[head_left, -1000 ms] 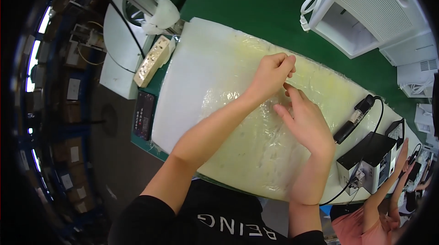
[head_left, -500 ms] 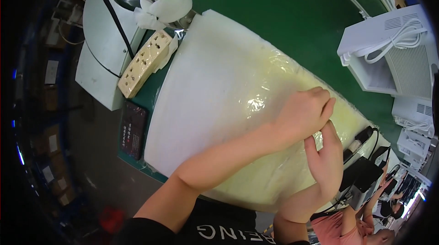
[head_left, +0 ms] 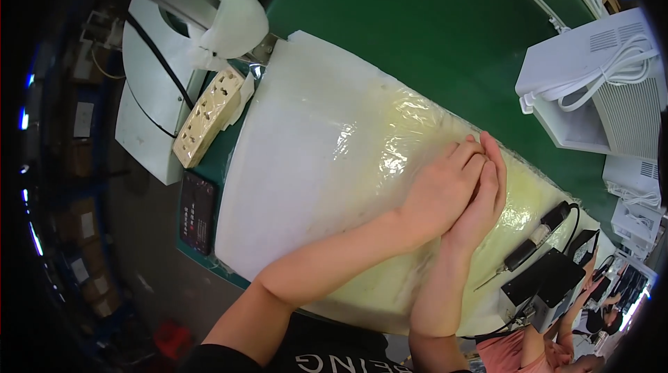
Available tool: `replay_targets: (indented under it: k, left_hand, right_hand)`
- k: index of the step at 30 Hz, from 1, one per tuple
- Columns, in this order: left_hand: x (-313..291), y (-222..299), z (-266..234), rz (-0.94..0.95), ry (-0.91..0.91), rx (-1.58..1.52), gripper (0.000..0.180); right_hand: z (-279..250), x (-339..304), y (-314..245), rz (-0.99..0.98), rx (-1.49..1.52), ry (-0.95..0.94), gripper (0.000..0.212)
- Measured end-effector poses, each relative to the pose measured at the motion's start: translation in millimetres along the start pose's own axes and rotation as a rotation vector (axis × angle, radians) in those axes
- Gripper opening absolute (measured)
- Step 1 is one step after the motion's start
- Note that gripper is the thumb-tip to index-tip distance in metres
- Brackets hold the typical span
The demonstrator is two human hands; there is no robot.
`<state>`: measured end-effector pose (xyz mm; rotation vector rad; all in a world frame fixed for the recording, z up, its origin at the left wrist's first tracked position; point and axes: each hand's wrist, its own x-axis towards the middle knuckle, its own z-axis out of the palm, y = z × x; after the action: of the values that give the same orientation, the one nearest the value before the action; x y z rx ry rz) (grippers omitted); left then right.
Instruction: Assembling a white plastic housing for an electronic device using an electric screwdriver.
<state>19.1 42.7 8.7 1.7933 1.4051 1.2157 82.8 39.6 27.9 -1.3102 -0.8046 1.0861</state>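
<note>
My left hand (head_left: 445, 188) and my right hand (head_left: 480, 209) are folded together above a thick pad (head_left: 313, 136) wrapped in clear plastic. The left fingers curl against the right hand, whose fingers lie along the far side of the left. Both hands look closed, and no object shows between them; the palms are hidden. Nearest to the right hand, an electric screwdriver (head_left: 536, 237) with a black body and thin bit lies on the pad, its cable running off to the right. A black box (head_left: 553, 275) stands just beyond it.
At left are a beige power strip (head_left: 209, 115), a dark phone-like slab (head_left: 197, 213) and a white machine base (head_left: 149, 101) with a wrapped metal post (head_left: 240, 21). White appliance housings (head_left: 591, 81) with coiled cords line the right of the green table (head_left: 390, 11). A co-worker in pink (head_left: 515, 348) sits lower right.
My hands have come together more fully: the left has opened from a fist and the right has slid up alongside it. The view has shifted slightly, and the whole screwdriver now shows.
</note>
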Motion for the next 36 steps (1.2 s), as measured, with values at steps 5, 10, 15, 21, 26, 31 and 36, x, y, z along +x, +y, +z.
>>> replay_targets:
  k: [5, 10, 15, 21, 26, 31, 36]
  left_hand:
    - [7, 4, -11, 0.081, -0.005, 0.163, 0.024]
    - [-1, -2, -6, 0.108, 0.027, 0.221, 0.024]
    - [0, -1, -11, 0.14, -0.006, 0.319, 0.02]
    - [0, 2, -13, 0.149, -0.014, 0.378, 0.015]
    - [2, 7, -11, 0.053, -0.02, 0.283, 0.018]
    - [1, 3, -6, -0.173, 0.006, -0.06, 0.016]
    - [-4, 15, -11, -0.448, 0.122, -0.473, 0.012]
  right_hand:
    - [3, -1, 5, 0.05, 0.173, -0.012, 0.034]
    - [4, -4, 5, 0.052, 0.139, -0.022, 0.033]
    - [4, -5, 10, 0.008, 0.047, 0.013, 0.032]
    - [3, -6, 7, -0.012, 0.011, 0.019, 0.031]
    - [0, -3, 7, 0.03, 0.035, -0.017, 0.026]
    - [2, -6, 6, 0.055, 0.072, -0.034, 0.026]
    - [6, -12, 3, 0.013, 0.173, -0.151, 0.04]
